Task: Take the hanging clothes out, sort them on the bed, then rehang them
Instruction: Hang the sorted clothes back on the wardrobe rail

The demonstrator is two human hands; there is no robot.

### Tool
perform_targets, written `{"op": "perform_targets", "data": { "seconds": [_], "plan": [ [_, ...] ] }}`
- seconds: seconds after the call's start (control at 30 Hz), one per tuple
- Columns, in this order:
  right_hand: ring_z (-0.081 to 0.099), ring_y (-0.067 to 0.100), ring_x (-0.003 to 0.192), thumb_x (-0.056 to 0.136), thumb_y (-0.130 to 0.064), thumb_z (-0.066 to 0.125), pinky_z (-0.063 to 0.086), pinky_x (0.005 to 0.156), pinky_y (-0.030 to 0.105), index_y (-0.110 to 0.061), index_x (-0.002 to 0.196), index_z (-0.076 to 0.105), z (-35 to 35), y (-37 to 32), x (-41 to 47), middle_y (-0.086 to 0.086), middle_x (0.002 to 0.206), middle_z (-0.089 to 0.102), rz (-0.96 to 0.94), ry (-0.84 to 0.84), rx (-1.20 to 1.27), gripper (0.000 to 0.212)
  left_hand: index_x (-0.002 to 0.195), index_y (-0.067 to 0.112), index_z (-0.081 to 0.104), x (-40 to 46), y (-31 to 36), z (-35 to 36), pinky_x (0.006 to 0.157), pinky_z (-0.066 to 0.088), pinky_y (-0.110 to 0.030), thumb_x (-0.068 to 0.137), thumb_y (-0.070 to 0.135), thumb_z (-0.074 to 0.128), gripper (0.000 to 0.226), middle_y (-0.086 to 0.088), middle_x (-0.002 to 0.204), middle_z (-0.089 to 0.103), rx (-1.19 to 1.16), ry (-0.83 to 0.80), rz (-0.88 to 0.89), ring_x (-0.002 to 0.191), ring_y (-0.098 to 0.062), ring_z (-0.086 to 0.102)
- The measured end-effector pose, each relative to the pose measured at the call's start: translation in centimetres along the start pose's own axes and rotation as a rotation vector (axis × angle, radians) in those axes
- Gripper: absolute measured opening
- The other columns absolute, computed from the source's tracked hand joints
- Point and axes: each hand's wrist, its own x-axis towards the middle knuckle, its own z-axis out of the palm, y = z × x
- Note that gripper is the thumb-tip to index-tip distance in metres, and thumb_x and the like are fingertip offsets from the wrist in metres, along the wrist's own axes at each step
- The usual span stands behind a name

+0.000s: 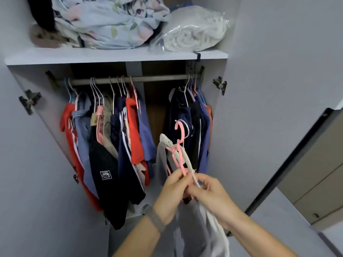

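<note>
In front of the open wardrobe, my left hand (171,193) and my right hand (211,195) both grip pink hangers (179,145) carrying grey and white garments (196,229) that droop below my hands. The hanger hooks point up, off the rail (157,78). On the rail, a left group of clothes (111,141) in red, blue, denim, black and navy hangs from several hangers. A smaller dark navy and blue group (193,127) hangs at the right end. A gap on the rail separates the two groups.
The top shelf (111,54) holds a floral bundle of fabric (104,21) and a white blanket in clear plastic (194,28). Both wardrobe doors stand open, the left door (27,164) and the right door (269,108). A dark-edged panel (297,154) leans at the right.
</note>
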Motion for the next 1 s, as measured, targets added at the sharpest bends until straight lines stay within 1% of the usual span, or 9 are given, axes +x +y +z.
{"op": "perform_targets", "data": {
  "seconds": [0.07, 0.17, 0.3, 0.43, 0.53, 0.6, 0.7, 0.9, 1.0],
  "plan": [
    [0.066, 0.023, 0.072, 0.090, -0.007, 0.058, 0.054, 0.073, 0.034, -0.010, 0.079, 0.071, 0.6, -0.9, 1.9, 0.016, 0.075, 0.070, -0.033, 0.029, 0.055, 0.018, 0.105, 0.004, 0.063, 1.4, 1.0, -1.5, 0.082, 0.053, -0.039, 0.097, 0.018, 0.048, 0.022, -0.014, 0.094, 0.068, -0.032, -0.020, 0.030, 0.092, -0.024, 0.065],
    [0.055, 0.010, 0.062, 0.094, -0.012, 0.055, 0.044, 0.066, 0.023, -0.010, 0.072, 0.070, 0.3, -1.6, 5.3, 0.003, 0.064, 0.063, -0.074, 0.091, 0.042, 0.027, 0.097, 0.011, 0.065, 4.3, 2.5, -3.5, 0.075, 0.052, -0.031, 0.097, 0.017, 0.047, 0.019, -0.001, 0.072, 0.061, 0.038, 0.021, 0.078, 0.071, -0.012, 0.060],
    [0.058, 0.018, 0.074, 0.092, -0.014, 0.057, 0.048, 0.079, 0.036, -0.016, 0.079, 0.075, -0.9, -0.5, 11.1, 0.016, 0.078, 0.069, -0.069, 0.158, 0.004, 0.022, 0.081, 0.010, 0.057, 9.8, 3.2, -5.6, 0.068, 0.044, -0.029, 0.097, 0.023, 0.046, 0.023, 0.000, 0.063, 0.053, 0.169, 0.113, 0.054, 0.061, -0.012, 0.050],
    [0.055, 0.019, 0.074, 0.090, -0.008, 0.058, 0.046, 0.078, 0.033, -0.022, 0.082, 0.076, -2.4, 0.9, 17.0, 0.024, 0.084, 0.069, -0.030, 0.202, -0.012, 0.024, 0.079, 0.011, 0.055, 15.9, 3.7, -7.1, 0.053, 0.040, -0.024, 0.098, 0.019, 0.042, 0.024, 0.002, 0.052, 0.049, 0.201, 0.175, 0.019, 0.049, -0.012, 0.045],
    [0.063, 0.014, 0.078, 0.091, -0.007, 0.059, 0.048, 0.081, 0.031, -0.019, 0.084, 0.077, -3.7, 0.8, 21.5, 0.009, 0.084, 0.074, -0.007, 0.227, 0.010, 0.022, 0.086, 0.010, 0.053, 20.5, 5.7, -8.4, 0.038, 0.030, -0.017, 0.101, 0.014, 0.034, 0.024, 0.003, 0.054, 0.039, 0.060, 0.238, -0.020, 0.034, -0.004, 0.032],
    [0.065, 0.011, 0.076, 0.091, -0.005, 0.058, 0.050, 0.079, 0.026, -0.017, 0.086, 0.076, -4.4, 0.3, 24.4, 0.002, 0.081, 0.075, 0.009, 0.234, 0.029, 0.022, 0.083, 0.011, 0.054, 23.1, 7.4, -9.7, 0.036, 0.025, -0.017, 0.101, 0.015, 0.034, 0.027, 0.007, 0.046, 0.036, -0.015, 0.295, -0.062, 0.032, -0.003, 0.029],
    [0.065, 0.003, 0.065, 0.092, -0.001, 0.055, 0.051, 0.066, 0.013, -0.010, 0.090, 0.073, -4.9, -1.2, 28.2, -0.003, 0.072, 0.073, -0.008, 0.188, 0.061, 0.019, 0.082, 0.010, 0.055, 26.5, 9.9, -11.8, 0.034, 0.021, -0.014, 0.100, 0.015, 0.036, 0.026, 0.011, 0.037, 0.034, -0.025, 0.355, -0.036, 0.029, -0.002, 0.027],
    [0.059, 0.008, 0.060, 0.092, 0.002, 0.054, 0.047, 0.059, 0.012, -0.004, 0.093, 0.072, -4.2, -2.7, 32.8, 0.001, 0.065, 0.067, -0.065, 0.160, 0.034, 0.019, 0.075, 0.011, 0.053, 32.5, 14.6, -15.9, 0.030, 0.018, -0.009, 0.096, 0.010, 0.039, 0.026, 0.011, 0.030, 0.034, -0.028, 0.444, -0.015, 0.023, -0.002, 0.026],
    [0.058, 0.003, 0.060, 0.092, 0.002, 0.054, 0.046, 0.059, 0.008, -0.004, 0.093, 0.071, -3.3, -2.7, 34.2, 0.001, 0.069, 0.067, -0.072, 0.189, 0.047, 0.019, 0.075, 0.012, 0.051, 35.5, 15.2, -17.7, 0.030, 0.021, -0.013, 0.096, 0.010, 0.042, 0.023, 0.010, 0.034, 0.037, 0.000, 0.464, -0.012, 0.024, -0.001, 0.028]
  ]
}}
